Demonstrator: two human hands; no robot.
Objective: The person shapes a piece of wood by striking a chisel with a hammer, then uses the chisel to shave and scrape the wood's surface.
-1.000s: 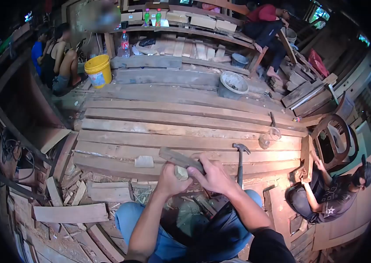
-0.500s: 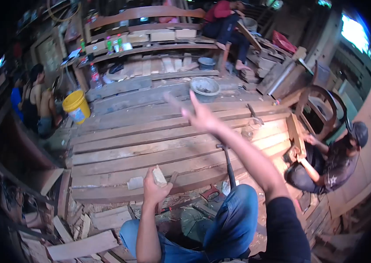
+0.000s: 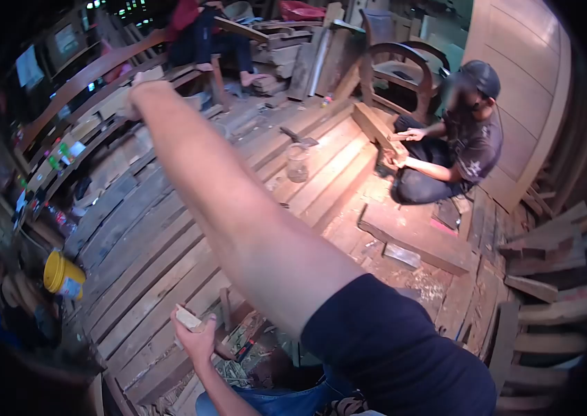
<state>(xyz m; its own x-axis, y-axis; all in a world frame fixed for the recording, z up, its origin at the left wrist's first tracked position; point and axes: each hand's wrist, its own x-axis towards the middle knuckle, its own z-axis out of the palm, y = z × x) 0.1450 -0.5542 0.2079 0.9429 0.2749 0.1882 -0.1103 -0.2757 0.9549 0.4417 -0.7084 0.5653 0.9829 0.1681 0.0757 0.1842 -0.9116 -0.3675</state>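
Observation:
My left hand (image 3: 200, 340) is closed around a small pale wood block (image 3: 188, 318), low over the planks near my lap. My right arm stretches across the view to the upper left. At its end, my right hand (image 3: 138, 97) overlaps the bench with pale wood pieces behind it; its fingers are mostly hidden. Beneath my arm lie long wooden planks (image 3: 158, 260) side by side. A red-and-black tool (image 3: 246, 349) lies close to my left hand, among shavings.
A co-worker (image 3: 470, 139) in a dark cap sits at right, both hands on a wooden piece (image 3: 378, 128). A hammer (image 3: 298, 136) and a clear jar (image 3: 298, 163) stand on the planks. A thick board (image 3: 415, 238) lies right; a yellow bucket (image 3: 63, 274) stands left.
My view has turned to the right. My right hand, earlier raised over the planks with fingers spread, now reaches farther out toward the bench. My left hand keeps the wood block.

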